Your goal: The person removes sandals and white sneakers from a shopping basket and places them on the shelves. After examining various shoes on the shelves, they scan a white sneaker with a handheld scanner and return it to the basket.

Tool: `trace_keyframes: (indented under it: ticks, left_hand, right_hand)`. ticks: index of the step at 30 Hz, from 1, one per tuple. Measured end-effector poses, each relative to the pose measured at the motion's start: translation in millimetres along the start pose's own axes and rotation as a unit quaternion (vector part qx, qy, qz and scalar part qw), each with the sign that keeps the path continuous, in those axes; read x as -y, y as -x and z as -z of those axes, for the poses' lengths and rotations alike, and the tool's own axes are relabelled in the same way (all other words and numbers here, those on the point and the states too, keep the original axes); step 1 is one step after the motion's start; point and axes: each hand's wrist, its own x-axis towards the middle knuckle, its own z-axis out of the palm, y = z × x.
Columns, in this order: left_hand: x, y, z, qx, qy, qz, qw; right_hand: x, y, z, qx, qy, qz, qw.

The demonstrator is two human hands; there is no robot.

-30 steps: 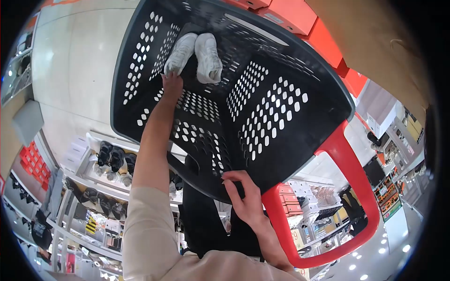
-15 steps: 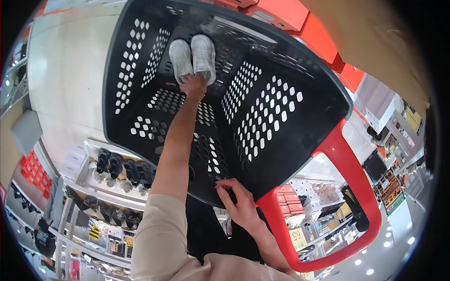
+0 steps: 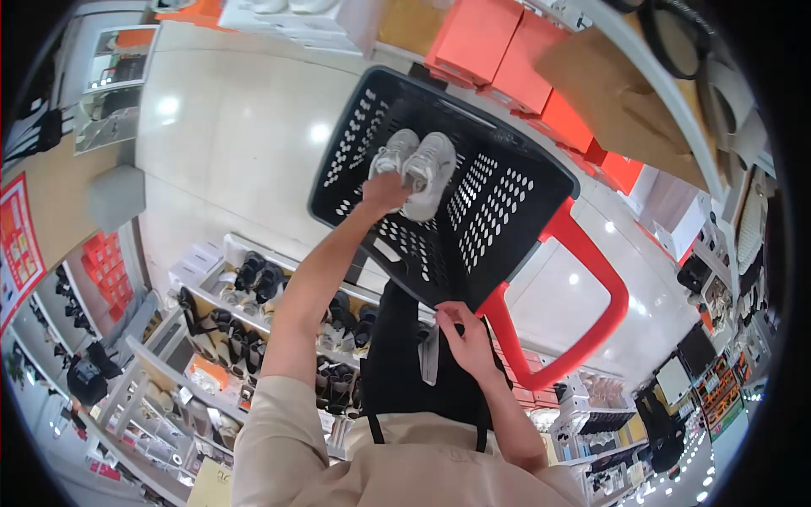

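Right now I'm at the grip stage: left hand is down inside the black basket, on the white sneakers. The pair sits side by side on the basket bottom, against the far wall, toes pointing away from me, shoes touching each other.

Hands:
- Left: fingers curled tight at the heel ends and looks clamped on both heels at once. Fingertips are hidden behind the knuckles, so I can't confirm how deep the hold goes.
- Right hand: narrow, fingers hooked over the near rim just beside where the red handle joins. It's bracing the basket and keeping it tilted toward me.

Pose: left arm is almost fully extended, forearm running straight over the near rim, wrist bent down into the tub, sleeve bunched above the elbow. Right elbow is bent and tucked close to my body.

My read of the next move: whether the pair comes out or gets let go, the left wrist has to clear the near wall without dragging on it, and both heels have to stay pinched together or one shoe drops. The right hand needs to hold the rim firm so the tilt doesn't change.

Surroundings: orange boxes are stacked past the basket, shoe racks stand to my left, and the glossy floor lies beneath.
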Motion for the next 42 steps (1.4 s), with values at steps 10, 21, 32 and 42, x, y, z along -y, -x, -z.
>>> trace_keyframes:
  ticks: [10, 21, 32, 42]
  left_hand:
    - [6.2, 304.0, 153.5, -0.209, 0.049, -0.216, 0.953]
    - [121.7, 488.3, 211.8, -0.246, 0.012, -0.444, 0.861]
    - [225.8, 541.8, 271.2, -0.285, -0.06, -0.449, 0.845]
    - [257.5, 520.3, 298.1, -0.355, -0.047, -0.337, 0.871]
  right_hand:
    - [29.1, 16.3, -0.9, -0.035, -0.202, -0.004, 0.979]
    - [184.1, 28.4, -165.9, 0.24, -0.78, -0.006, 0.578]
    - [263.1, 81.7, -299.1, 0.213, -0.728, 0.067, 0.648]
    - [308.8, 51.4, -344.5, 0.215, -0.7, 0.132, 0.668]
